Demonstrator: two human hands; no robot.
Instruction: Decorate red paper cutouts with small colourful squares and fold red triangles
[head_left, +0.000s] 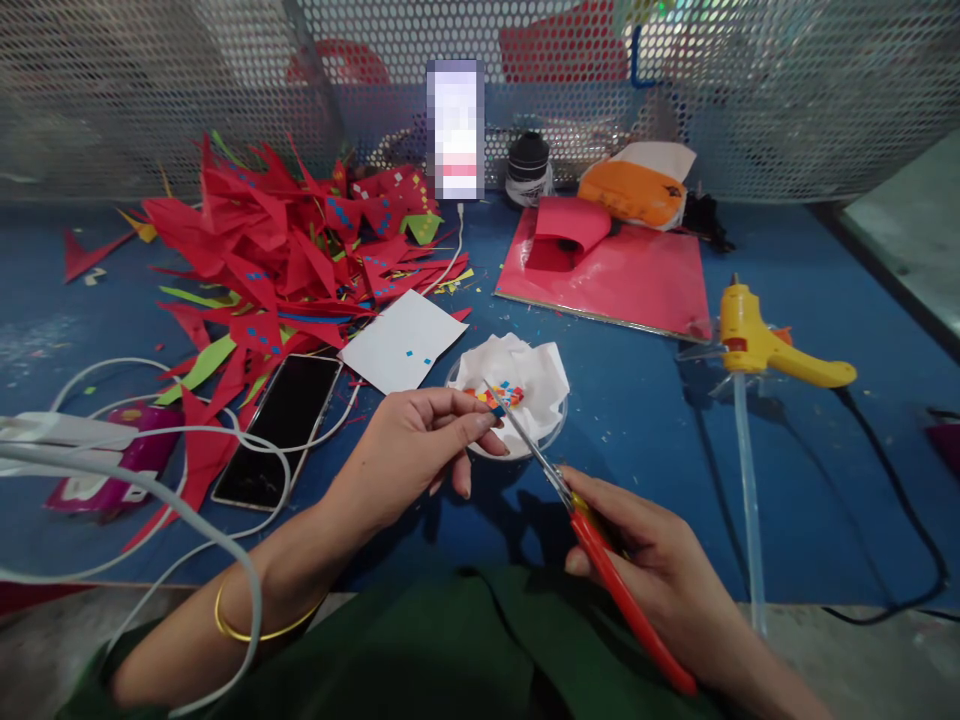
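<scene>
Pinching a small blue piece in the left hand, over a white-lined dish of coloured chips at two o'clock from that hand. Gripping a red-handled tool in the right hand, pointed toward eleven o'clock.

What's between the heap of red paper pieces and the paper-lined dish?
In the head view, a white card bearing two blue bits lies between them.

Craft workspace; glue gun, paper scraps
</scene>
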